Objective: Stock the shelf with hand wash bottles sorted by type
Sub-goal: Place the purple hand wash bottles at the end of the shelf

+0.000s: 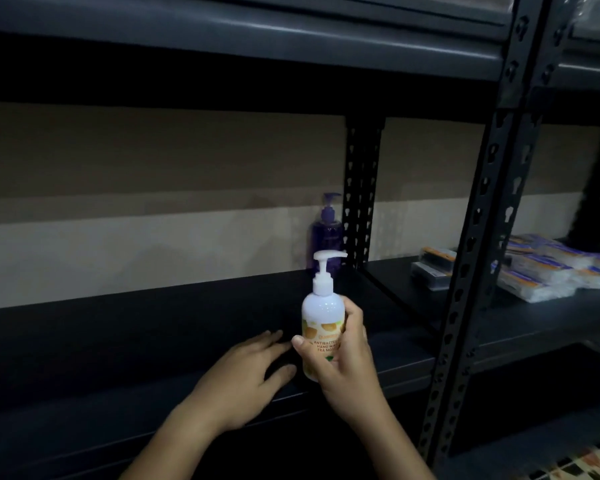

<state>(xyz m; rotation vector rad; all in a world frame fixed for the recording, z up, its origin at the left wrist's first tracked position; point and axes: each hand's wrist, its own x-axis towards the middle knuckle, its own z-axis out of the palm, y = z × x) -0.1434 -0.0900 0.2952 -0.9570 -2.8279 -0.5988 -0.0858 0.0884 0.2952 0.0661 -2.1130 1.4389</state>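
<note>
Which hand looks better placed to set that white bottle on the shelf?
The right hand: it already grips the white bottle upright above the shelf. The left hand lies open and empty beside it.

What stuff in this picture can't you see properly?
Head view, the only one:
- White bottle: part of the label is covered by the right hand, so the words are cut short.
- Purple bottle: too dim and far off to read any label; the white pump hides its lower part.
- Packets on the next shelf: blurred, partly behind the black post.
- Left hand: palm faces down, underside hidden.
</note>
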